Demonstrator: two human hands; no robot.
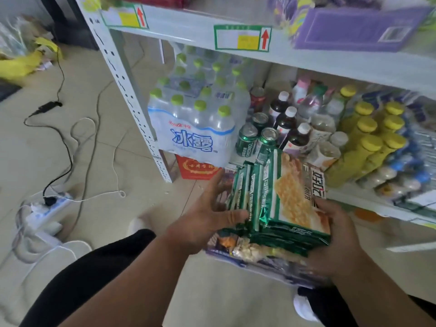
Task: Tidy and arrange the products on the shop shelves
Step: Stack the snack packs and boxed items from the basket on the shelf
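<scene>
Item: stack of green cracker packets (pixel 278 204), held in front of the lower shelf (pixel 368 204), just short of its front edge and below the drink cans (pixel 247 139).

Risk, as I judge it: the packets are glossy and stand on edge in a loose fan on top of flatter purple-wrapped packs (pixel 254 258). If my hands ease apart or tilt, I expect the upright packets to slide off the pile to the floor. The top corners reach up close to the drink cans and the dark bottles (pixel 286 121). Pushing the stack forward carelessly could knock one over, and the cans would likely topple into the shrink-wrapped water bottles (pixel 195 119) beside them.

Left hand (pixel 207 218): fingers spread and mostly straight, pressed flat against the left face of the cracker packets; thumb lies across the near edge. It braces rather than grips.

Right hand (pixel 335 239): fingers curled round the right and underside of the pile, bearing the weight, thumb on top of the front packet. How many packs lie underneath I cannot tell, as motion blur smears the lower layer.

Landmark note: the lower shelf is crowded, with yellow-capped bottles (pixel 370 142) at its right.
</scene>
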